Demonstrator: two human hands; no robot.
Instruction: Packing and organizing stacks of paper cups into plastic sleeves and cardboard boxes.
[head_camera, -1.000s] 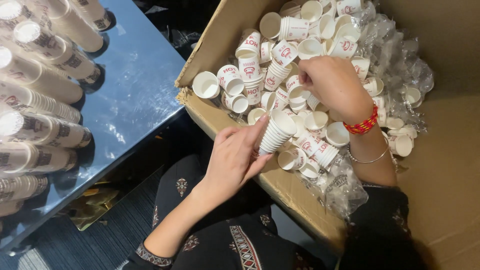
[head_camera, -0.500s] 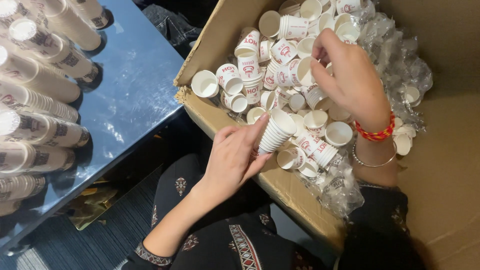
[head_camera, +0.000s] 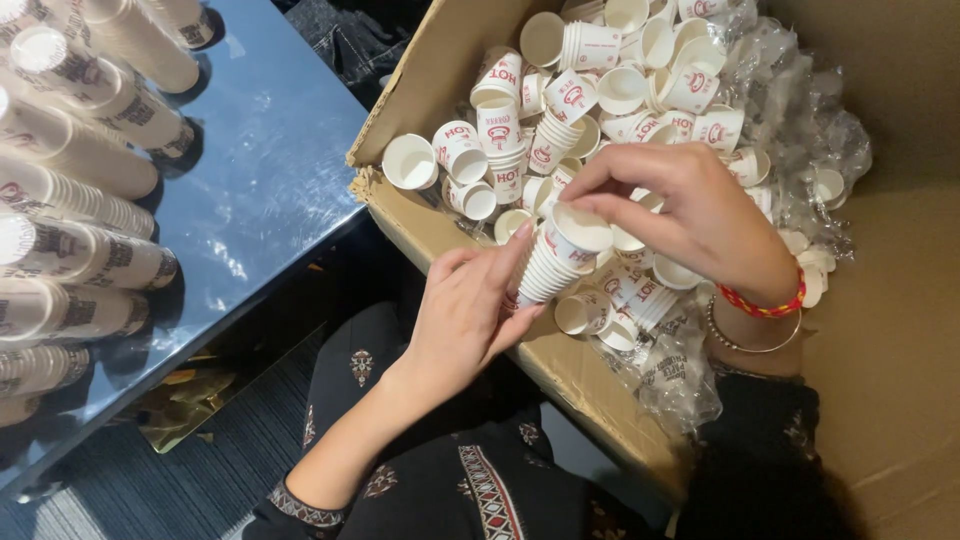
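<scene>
Cardboard makes up the biggest thing in view: a large open box filling the right side, its near flap torn along the edge above the person's lap. Loose white paper cups with red print are heaped against its far-left corner, many on their sides, with crumpled clear plastic wrap under and beside them. That heap looks like the work left, and it is still a big one.

Left of the box stands a desk with a glossy blue top. Along its left edge lie long nested rows of cups, at least 6 of them side by side. I judge these the finished part, so a fair share seems done.

Between the 2 hands, just over the box's near edge, is a short stack of cups, tilted with its mouth up and to the right. The left hand cradles its lower end, fingers curled around it. The right hand, with a red bracelet and a thin bangle at the wrist, pinches the rim of the top cup between thumb and fingertips, seating it on the stack.
</scene>
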